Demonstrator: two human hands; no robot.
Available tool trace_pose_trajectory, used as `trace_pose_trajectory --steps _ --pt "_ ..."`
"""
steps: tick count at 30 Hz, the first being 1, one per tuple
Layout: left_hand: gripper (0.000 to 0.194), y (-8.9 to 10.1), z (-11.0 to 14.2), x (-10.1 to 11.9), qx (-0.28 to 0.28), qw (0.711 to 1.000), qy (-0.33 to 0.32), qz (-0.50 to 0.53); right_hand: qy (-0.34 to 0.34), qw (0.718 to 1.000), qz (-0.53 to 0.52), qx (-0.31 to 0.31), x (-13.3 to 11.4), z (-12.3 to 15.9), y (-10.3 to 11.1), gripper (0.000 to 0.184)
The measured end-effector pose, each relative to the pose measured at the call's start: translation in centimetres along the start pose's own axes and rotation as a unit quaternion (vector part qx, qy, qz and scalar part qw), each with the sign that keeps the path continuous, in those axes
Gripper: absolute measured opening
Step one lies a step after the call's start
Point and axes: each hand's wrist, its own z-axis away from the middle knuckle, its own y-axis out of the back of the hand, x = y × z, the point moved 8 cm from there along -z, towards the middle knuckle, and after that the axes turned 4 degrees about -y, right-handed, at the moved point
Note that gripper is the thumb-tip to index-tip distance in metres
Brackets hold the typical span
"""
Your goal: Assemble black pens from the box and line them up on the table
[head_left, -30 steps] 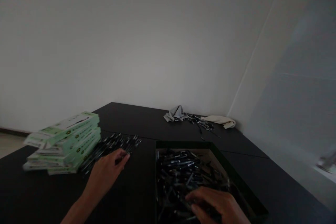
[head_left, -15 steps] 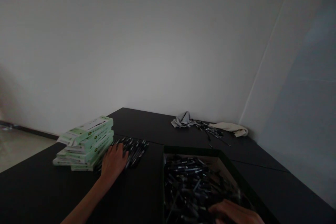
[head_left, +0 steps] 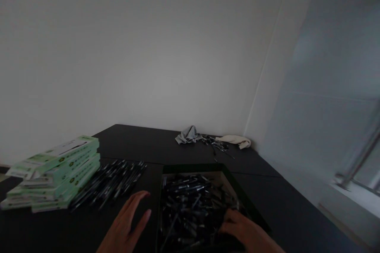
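Note:
My left hand (head_left: 126,223) is open, fingers spread, above the black table, just left of the dark green box (head_left: 192,169). The nearest things to it are that box's wall and a laid-out row of black pens (head_left: 109,182). My right hand (head_left: 243,231) reaches into the box, its fingers curled among a loose heap of dark pens (head_left: 190,209). Whether it grips any is hidden. Left of the row stands a stack of pale green and white flat cartons (head_left: 56,174), with the pens touching its edge.
The black table (head_left: 127,142) meets white walls at the back and right. At its far edge lie a grey crumpled cloth (head_left: 187,135), a small scatter of pens (head_left: 215,143) and a cream cloth (head_left: 234,140). A metal window rail (head_left: 360,162) shows at the right.
My left hand has drawn back from the pen row toward me and opened. My right hand has moved further up into the box. The whole scene has shifted left in view.

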Motion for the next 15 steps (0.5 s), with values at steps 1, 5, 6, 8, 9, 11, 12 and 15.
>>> trace_pose_trajectory --steps 1,5,6,8,9,11,12,15 --pt "0.036 0.1 -0.3 0.2 0.0 1.0 0.002 0.012 -0.013 1.0 0.024 0.002 0.3 -0.3 -0.5 0.039" --pt "0.035 0.2 -1.5 0.9 0.004 0.999 0.011 0.052 -0.004 0.996 0.085 -0.009 1.5 -0.6 -1.9 0.036" --pt "0.035 0.2 -1.7 0.9 0.005 0.998 0.013 0.059 0.006 0.996 0.086 -0.004 1.6 -0.6 -1.7 0.036" --pt "0.035 0.0 -2.1 0.8 0.005 0.997 0.014 0.071 0.018 0.996 0.081 0.02 1.9 -0.4 -0.7 0.033" --pt "0.035 0.0 -2.3 0.7 0.004 0.997 0.015 0.075 0.021 0.996 0.08 0.035 2.2 -0.4 -0.1 0.029" --pt "0.036 -0.2 -2.5 0.2 0.002 0.997 0.016 0.08 0.024 0.995 0.078 0.055 3.2 -0.6 1.1 0.025" --pt "0.036 -0.2 -2.6 -0.2 0.002 0.997 0.016 0.08 0.022 0.995 0.079 0.062 4.1 -0.9 1.6 0.024" --pt "0.036 -0.4 -2.7 -0.9 -0.005 0.997 0.014 0.077 0.018 0.994 0.077 0.078 7.4 -2.1 2.5 0.028"
